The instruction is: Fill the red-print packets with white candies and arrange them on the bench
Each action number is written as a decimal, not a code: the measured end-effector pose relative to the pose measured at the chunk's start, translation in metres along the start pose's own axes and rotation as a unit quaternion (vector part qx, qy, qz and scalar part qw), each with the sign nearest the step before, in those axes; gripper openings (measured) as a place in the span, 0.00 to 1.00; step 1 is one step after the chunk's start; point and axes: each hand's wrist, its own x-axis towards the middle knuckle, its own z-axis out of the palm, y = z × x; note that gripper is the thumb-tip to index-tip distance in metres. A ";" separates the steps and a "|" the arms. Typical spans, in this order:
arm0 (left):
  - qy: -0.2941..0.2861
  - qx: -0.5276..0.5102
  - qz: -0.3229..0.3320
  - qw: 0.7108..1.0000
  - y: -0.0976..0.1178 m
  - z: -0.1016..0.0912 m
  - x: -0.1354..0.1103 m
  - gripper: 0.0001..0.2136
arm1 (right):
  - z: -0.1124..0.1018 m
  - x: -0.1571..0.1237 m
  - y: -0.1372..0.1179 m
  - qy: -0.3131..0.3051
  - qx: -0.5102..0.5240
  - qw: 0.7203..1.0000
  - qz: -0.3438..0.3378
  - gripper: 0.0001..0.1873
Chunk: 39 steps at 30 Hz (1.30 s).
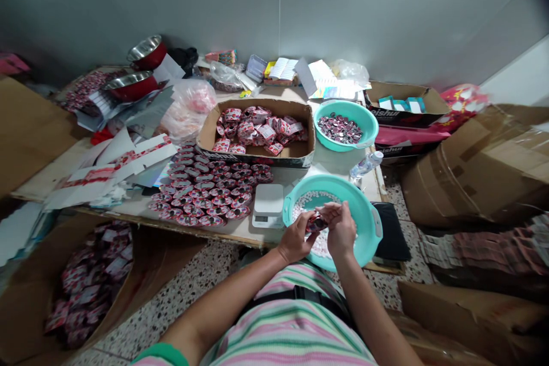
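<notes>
My left hand (297, 238) is closed around a small red printed box (316, 223), held over the near turquoise basin (368, 240). Small white pieces (321, 245) lie in that basin. Cupped against the box's right side is my right hand (342, 231), its fingers curled toward the box; what lies in its palm is hidden. Left of the basin sits a white kitchen scale (268, 206). Beyond the scale, rows of similar small red boxes (210, 194) stand close together on the table.
A cardboard tray (311, 151) of red boxes stands behind the rows. Another turquoise basin (372, 126) holds dark round lids. A clear bottle (364, 164) stands between the basins. Large cartons (467, 171) flank the table on the right; an open carton (26, 291) of boxes sits lower left.
</notes>
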 end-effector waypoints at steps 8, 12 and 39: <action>0.039 -0.009 0.027 0.999 0.000 -0.005 0.003 0.26 | -0.016 0.013 -0.015 0.050 0.027 0.991 -0.119 0.21; 0.072 -0.014 0.020 0.997 -0.007 -0.004 0.006 0.26 | -0.029 0.022 -0.019 0.101 0.020 0.984 -0.144 0.20; 0.204 0.175 -0.095 0.959 -0.062 -0.056 0.002 0.14 | -0.061 0.026 -0.006 0.109 -0.084 0.989 -0.055 0.22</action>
